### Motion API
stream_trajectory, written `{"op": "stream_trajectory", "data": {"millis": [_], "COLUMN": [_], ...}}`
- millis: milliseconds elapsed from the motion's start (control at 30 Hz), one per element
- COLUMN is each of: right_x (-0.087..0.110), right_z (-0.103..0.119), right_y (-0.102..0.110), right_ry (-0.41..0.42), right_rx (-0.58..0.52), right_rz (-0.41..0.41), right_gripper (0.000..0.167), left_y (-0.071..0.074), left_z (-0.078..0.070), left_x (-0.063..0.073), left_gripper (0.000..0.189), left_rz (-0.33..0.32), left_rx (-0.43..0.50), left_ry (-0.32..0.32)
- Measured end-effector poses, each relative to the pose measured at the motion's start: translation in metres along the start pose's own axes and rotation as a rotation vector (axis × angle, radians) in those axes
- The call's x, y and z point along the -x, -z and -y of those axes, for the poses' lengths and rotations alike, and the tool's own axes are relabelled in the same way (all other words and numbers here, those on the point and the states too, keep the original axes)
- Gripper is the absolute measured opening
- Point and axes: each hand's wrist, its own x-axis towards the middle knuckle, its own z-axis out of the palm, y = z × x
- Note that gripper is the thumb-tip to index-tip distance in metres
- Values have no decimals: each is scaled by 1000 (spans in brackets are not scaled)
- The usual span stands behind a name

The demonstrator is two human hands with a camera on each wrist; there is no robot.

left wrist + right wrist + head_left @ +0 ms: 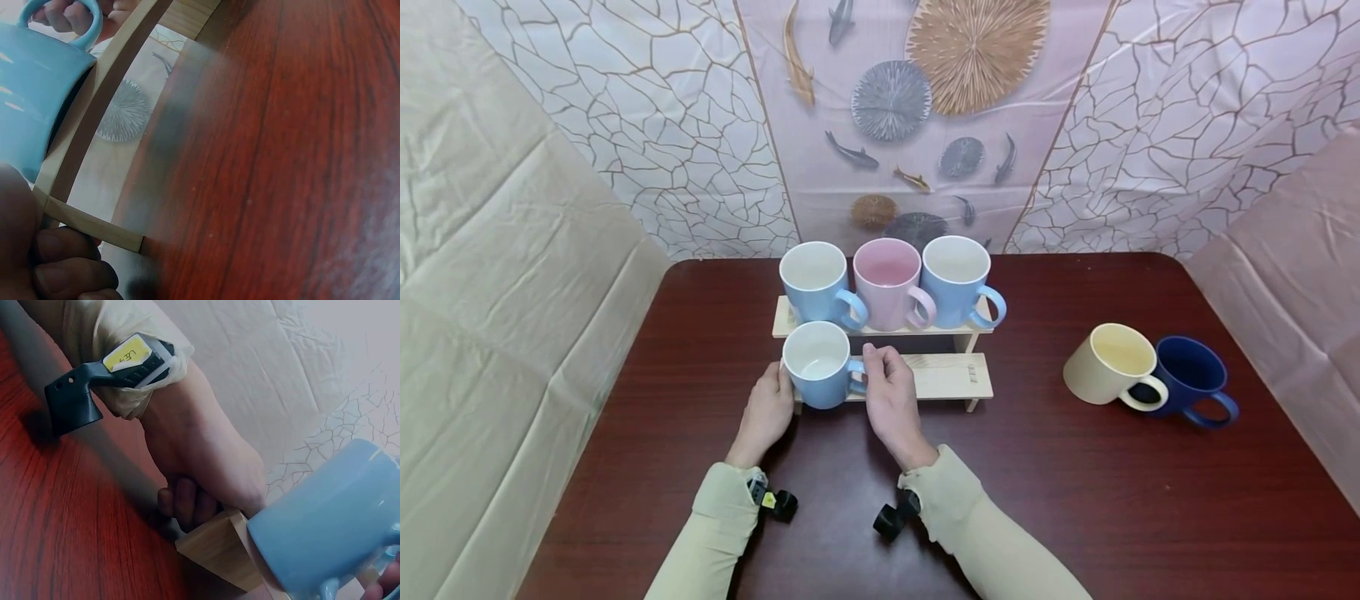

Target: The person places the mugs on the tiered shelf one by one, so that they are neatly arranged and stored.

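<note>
A light blue mug with a white inside stands upright at the left end of the lower step of a wooden two-step rack. My right hand pinches its handle from the right. Against the mug's left side lies my left hand, which holds the rack's end; its curled fingers show beside the rack's leg in the left wrist view. Along the upper step stand a light blue mug, a pink mug and another light blue mug, handles to the right.
To the right on the dark red wooden table, a cream mug leans at a tilt against a dark blue mug. A patterned cloth hangs behind the table, with plain cloth along the left side.
</note>
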Motion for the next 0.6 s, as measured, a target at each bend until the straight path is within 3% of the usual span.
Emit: {"op": "stream_trajectory", "data": {"millis": [133, 367, 600], "right_x": [2, 13, 15], "right_z": [4, 37, 41], "right_y": [2, 6, 9], "right_ry": [-10, -6, -11], "right_rx": [-26, -29, -20], "right_rz": [34, 72, 87], "right_gripper": [34, 28, 23], "left_y": [0, -1, -1], "left_z": [0, -1, 0], "left_x": [0, 0, 0], "left_gripper": [51, 51, 51], "left_rz": [0, -4, -10], "left_rx": [-3, -4, -1], "left_ry": [4, 5, 5]}}
